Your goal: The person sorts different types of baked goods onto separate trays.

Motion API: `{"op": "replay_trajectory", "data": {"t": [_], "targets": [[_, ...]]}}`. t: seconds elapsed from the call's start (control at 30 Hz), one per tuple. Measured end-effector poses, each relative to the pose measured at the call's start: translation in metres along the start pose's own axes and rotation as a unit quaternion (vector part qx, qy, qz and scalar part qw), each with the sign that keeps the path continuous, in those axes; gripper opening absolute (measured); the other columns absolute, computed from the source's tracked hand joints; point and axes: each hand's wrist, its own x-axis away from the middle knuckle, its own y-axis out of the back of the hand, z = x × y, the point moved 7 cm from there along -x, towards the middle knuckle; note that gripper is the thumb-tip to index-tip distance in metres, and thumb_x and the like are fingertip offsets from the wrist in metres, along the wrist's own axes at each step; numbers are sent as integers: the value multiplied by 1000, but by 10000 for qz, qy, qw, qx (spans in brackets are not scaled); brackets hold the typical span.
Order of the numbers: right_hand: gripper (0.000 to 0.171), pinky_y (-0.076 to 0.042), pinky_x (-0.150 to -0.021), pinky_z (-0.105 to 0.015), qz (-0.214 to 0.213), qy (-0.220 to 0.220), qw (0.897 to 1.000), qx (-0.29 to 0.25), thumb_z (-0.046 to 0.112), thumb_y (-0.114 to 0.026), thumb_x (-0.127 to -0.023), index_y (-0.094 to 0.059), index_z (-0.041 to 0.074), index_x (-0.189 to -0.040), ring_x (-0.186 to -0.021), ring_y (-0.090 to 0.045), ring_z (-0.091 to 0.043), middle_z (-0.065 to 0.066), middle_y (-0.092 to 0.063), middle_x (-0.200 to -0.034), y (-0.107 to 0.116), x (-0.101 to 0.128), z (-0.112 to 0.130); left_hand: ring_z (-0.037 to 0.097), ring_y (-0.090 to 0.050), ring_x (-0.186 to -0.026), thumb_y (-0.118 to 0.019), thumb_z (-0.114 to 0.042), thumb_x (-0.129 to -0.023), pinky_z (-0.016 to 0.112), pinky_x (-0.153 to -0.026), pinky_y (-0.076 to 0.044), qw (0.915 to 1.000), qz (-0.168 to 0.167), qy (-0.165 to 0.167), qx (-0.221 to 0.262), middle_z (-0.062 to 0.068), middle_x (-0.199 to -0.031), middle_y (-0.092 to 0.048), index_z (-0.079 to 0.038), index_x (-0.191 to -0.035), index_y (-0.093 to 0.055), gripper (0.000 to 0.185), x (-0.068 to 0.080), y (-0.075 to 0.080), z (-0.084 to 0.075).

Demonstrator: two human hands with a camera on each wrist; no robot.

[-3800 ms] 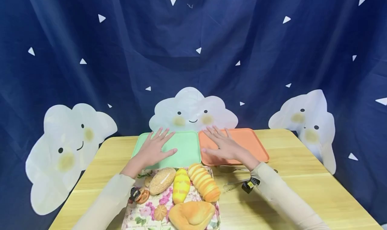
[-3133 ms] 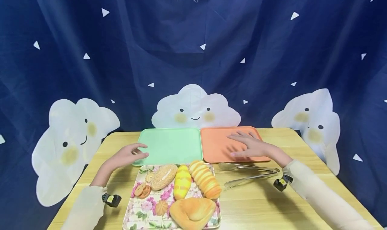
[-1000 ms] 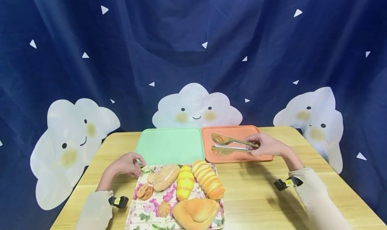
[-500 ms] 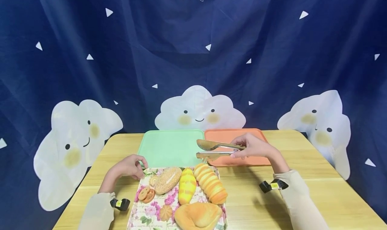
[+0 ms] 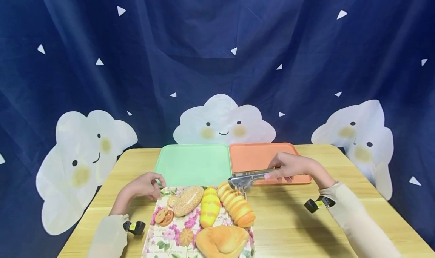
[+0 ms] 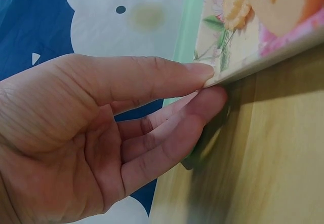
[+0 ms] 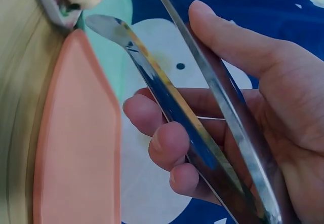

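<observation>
My left hand [image 5: 144, 186] pinches the far left corner of a floral tray [image 5: 154, 238], thumb on top and fingers beneath, as the left wrist view shows. Metal tongs [image 7: 210, 84] are in my right hand [image 5: 290, 165], thumb along one arm and fingers around the other; the arms stand apart. In the head view their tips are by the far end of a striped bread roll [image 5: 238, 207]; contact cannot be told. Beside that roll lie a yellow bread [image 5: 210, 208] and a sesame bun [image 5: 188, 201]. A folded bread [image 5: 222, 241] is nearer to me.
A green tray [image 5: 193, 163] and an orange tray [image 5: 251, 156] lie side by side behind the floral one. Small cookies [image 5: 185, 237] and a pretzel [image 5: 167, 217] sit on the floral tray. A dark blue curtain [image 5: 153, 62] hangs behind the wooden table [image 5: 282, 228].
Both hands left the green and orange trays. My right hand picked up the tongs from the table and brought them left to the striped roll. My left hand took the floral tray's corner.
</observation>
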Motion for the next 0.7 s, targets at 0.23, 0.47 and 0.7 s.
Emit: {"op": "replay_trajectory", "data": {"t": [0.23,0.47,0.7], "targets": [[30,-45,-39,-26,468,-310,9984,67,33,-67,-98,-73,21,-71,-36,-52,-19,-16,-64,-56,0,-4,-3,20,-60,-66,-73,4,-75,35,-63,-55,10000,-66,51,-24,5,-69,-60,6,-104,-64,31,3,3,0],[32,-47,-39,-28,894,-734,9933,69,41,-66,-98,-75,22,-74,-38,-52,-9,-16,-65,-55,-5,-11,-5,18,-59,-65,-73,4,-74,34,-62,-54,9999,-70,66,-66,4,-68,-59,4,-103,-64,31,2,3,1],[59,-47,-52,-25,996,-1375,9819,834,55,-62,-95,-67,7,-60,-38,-52,-6,-11,-63,-51,-7,-20,-8,16,-56,-63,-73,5,-73,33,-61,-53,10000,-4,30,53,3,-66,-57,5,-103,-64,31,0,1,0]]}}
